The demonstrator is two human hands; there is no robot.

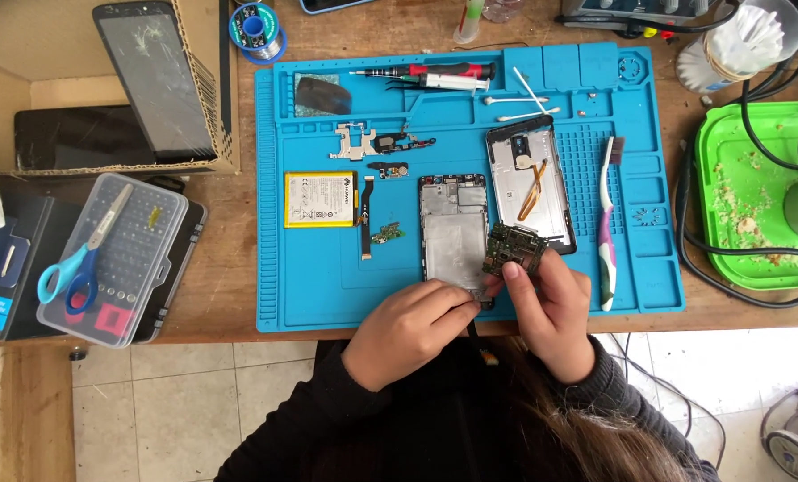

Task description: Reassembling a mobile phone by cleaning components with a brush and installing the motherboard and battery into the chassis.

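Green printed circuit board pinched upright by right hand at lower centre, lifted clear for access. Left hand fingertips closed on small dark tool, tip at grey metal phone frame lying flat on blue silicone mat.

Both hands low in centre frame, forearms in dark sleeves rising from the bottom edge. Left hand: knuckles up, fingers curled inward, tips pinched together and pointing right. Right hand: raised slightly higher, thumb and fingertips closed in a pinch grip at its upper left. The two hands' fingertips nearly meet at centre.
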